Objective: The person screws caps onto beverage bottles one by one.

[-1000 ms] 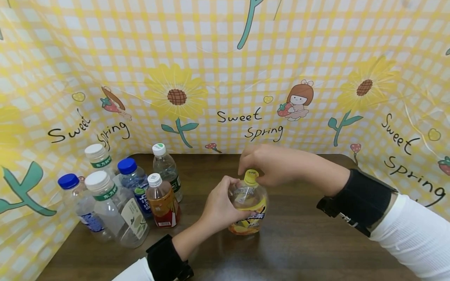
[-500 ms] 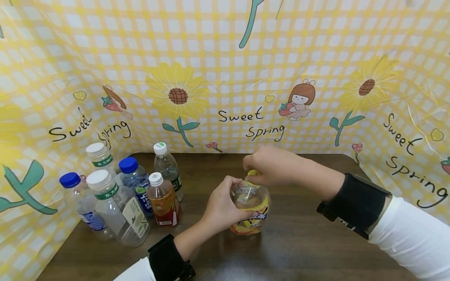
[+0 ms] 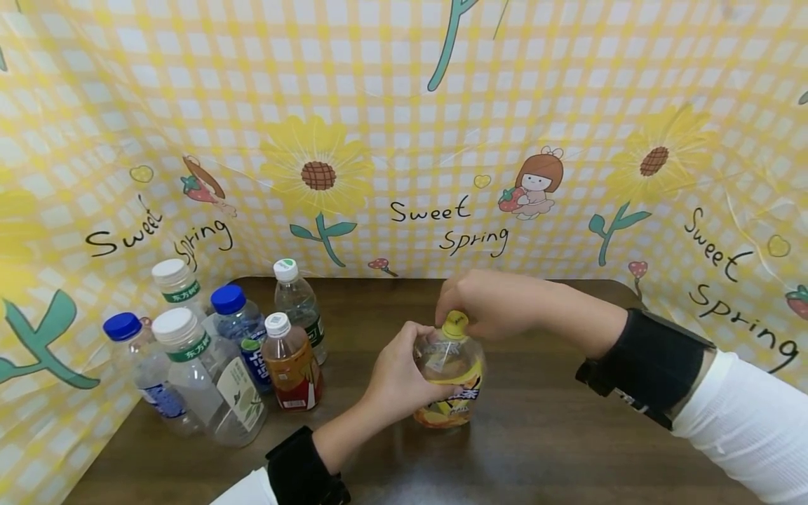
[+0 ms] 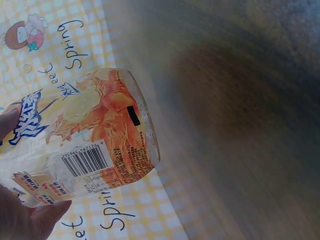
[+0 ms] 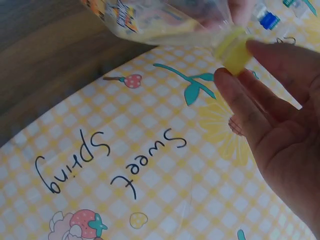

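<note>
A clear plastic drink bottle (image 3: 447, 386) with a yellow label and yellow cap (image 3: 454, 325) stands upright on the table in the head view. My left hand (image 3: 404, 375) grips its body from the left, thumb across the front. Seen from the left wrist, the bottle (image 4: 95, 135) shows its barcode and orange fruit print. My right hand (image 3: 499, 301) is at the top and pinches the cap between thumb and fingers. In the right wrist view the cap (image 5: 234, 52) sits on the bottle's neck, with my right hand (image 5: 285, 105) around it.
Several capped bottles stand grouped at the left: an orange-labelled one (image 3: 292, 365), a green-labelled one (image 3: 299, 301), blue-capped ones (image 3: 236, 322) and large white-capped ones (image 3: 208, 386). The brown table (image 3: 555, 421) ends at a yellow checked cloth (image 3: 404, 140) behind.
My right hand dipped over the cap, covering most of it, then shifted so the cap's top shows again. My left hand kept its grip, and the bottle stayed in place.
</note>
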### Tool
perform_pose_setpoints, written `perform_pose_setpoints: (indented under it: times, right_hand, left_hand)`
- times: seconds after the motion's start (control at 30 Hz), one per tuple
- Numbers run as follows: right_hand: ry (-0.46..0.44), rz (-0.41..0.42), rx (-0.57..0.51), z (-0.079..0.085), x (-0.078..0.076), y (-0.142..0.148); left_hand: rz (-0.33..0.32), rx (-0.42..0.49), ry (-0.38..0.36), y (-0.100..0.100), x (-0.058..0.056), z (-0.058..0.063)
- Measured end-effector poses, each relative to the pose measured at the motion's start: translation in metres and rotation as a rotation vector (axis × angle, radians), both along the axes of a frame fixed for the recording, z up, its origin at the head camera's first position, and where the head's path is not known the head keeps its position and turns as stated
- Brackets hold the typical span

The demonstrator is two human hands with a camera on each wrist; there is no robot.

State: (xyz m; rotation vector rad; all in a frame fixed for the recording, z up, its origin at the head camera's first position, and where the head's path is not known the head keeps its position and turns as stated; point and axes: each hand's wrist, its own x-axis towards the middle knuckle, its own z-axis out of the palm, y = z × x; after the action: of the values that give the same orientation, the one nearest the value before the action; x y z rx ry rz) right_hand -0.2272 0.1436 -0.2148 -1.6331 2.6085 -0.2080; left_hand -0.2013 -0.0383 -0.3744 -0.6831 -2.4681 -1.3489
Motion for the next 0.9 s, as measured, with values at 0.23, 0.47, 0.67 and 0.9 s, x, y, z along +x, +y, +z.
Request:
perform_pose_setpoints:
  times: [0.23, 0.47, 0.67, 0.9]
  right_hand:
    - [0.074, -0.082, 0.021, -0.006, 0.001, -0.002]
    - [0.103, -0.2, 0.003, -0.012, 0.003, -0.002]
    - [0.07, -0.056, -0.078, -0.005, 0.0, 0.003]
    - [-0.017, 0.025, -0.059, -0.004, 0.002, 0.003]
  left_hand:
    - [0.006, -0.01, 0.017, 0.002, 0.0, 0.0]
    - [0.006, 0.002, 0.018, 0.003, 0.002, 0.002]
    - [0.004, 0.013, 0.025, 0.001, 0.003, 0.001]
    - [-0.004, 0.012, 0.004, 0.0, 0.002, 0.0]
